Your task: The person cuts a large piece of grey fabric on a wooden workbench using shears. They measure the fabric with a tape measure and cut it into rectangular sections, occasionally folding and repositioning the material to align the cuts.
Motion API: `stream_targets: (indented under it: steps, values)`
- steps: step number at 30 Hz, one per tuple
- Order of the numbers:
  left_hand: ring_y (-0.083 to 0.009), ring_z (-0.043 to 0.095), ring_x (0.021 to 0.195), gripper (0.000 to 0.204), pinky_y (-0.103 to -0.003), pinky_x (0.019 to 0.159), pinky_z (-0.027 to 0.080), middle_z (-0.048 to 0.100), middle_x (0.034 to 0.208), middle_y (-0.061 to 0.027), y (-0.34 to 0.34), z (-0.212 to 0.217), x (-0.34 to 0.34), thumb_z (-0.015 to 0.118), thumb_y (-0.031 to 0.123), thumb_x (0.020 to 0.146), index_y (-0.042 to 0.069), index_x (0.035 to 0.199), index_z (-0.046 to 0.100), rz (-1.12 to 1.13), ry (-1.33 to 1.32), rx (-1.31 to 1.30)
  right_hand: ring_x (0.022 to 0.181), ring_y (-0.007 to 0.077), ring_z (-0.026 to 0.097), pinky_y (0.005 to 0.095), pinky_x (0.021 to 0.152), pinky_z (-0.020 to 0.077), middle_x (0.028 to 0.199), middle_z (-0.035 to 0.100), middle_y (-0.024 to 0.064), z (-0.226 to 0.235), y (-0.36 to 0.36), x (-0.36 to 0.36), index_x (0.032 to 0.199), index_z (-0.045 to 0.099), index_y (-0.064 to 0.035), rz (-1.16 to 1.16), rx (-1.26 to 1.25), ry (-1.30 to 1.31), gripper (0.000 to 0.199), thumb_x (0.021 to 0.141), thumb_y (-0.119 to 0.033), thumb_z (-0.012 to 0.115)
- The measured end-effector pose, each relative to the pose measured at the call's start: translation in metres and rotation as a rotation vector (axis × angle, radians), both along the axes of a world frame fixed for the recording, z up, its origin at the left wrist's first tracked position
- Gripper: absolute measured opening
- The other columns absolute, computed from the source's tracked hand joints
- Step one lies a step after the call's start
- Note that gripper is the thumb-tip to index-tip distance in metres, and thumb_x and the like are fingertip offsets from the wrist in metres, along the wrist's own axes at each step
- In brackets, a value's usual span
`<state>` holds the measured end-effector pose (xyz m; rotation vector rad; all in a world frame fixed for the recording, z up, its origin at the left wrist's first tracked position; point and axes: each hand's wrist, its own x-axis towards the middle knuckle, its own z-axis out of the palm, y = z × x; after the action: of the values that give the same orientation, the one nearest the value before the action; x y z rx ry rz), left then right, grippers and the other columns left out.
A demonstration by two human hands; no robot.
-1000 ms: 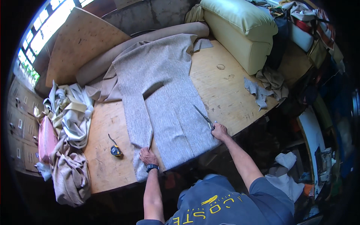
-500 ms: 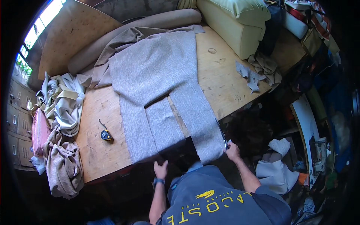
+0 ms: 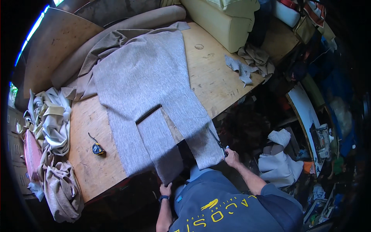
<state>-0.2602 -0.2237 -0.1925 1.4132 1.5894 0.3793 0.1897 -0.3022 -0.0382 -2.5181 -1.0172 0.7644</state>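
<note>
A large piece of grey woven fabric [image 3: 143,73] lies over the wooden table, with its cut lower end hanging past the near edge. Between two long cuts runs a middle strip [image 3: 159,141], and my left hand [image 3: 165,190] pinches its hanging lower end. My right hand [image 3: 232,157] is closed round the handles of a pair of scissors [image 3: 222,146]. The blades lie along the outer side of the right-hand fabric strip [image 3: 203,141]. A tape measure [image 3: 98,149] with a bit of its blade out rests on the bare wood to the left.
Crumpled pale cloth [image 3: 56,120] and brown cloth [image 3: 62,185] are heaped at the table's left edge. A fabric roll [image 3: 127,33] lies at the back. Beyond the right side stands a cream upholstered piece [image 3: 220,25], near grey scraps [image 3: 241,69]. Clutter fills the right floor.
My left hand, open and apart from the fabric before, now grips the middle strip's end and has drawn it down toward me. The view has shifted slightly; the scissors stay in my right hand.
</note>
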Motion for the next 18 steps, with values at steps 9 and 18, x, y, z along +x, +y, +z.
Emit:
stream_targets:
  steps: [9, 18]
  values:
    - [-0.0316, 0.068, 0.091, 0.042, -0.04, 0.088, 0.053, 0.07, 0.1, -0.0192, 0.028, 0.007, 0.041, 0.084, 0.016, 0.069, -0.006, 0.1, 0.068, 0.377, -0.219, 0.221, 0.097, 0.0397, 0.066, 0.0499, 0.086, 0.051, 0.098, 0.07, 0.0204, -0.01, 0.017, 0.02, 0.098, 0.069, -0.0075, 0.084, -0.155, -0.009, 0.03, 0.08, -0.032, 0.069]
    - [-0.0364, 0.069, 0.096, 0.053, -0.045, 0.086, 0.052, 0.071, 0.094, -0.0276, 0.139, -0.027, 0.091, 0.075, 0.044, 0.073, -0.007, 0.087, 0.07, 0.245, 0.106, -0.09, 0.088, 0.035, 0.068, 0.045, 0.079, 0.0519, 0.085, 0.068, 0.0161, 0.068, 0.027, 0.079, 0.089, 0.063, -0.0061, 0.362, -0.192, -0.085, 0.063, 0.073, -0.066, 0.074]
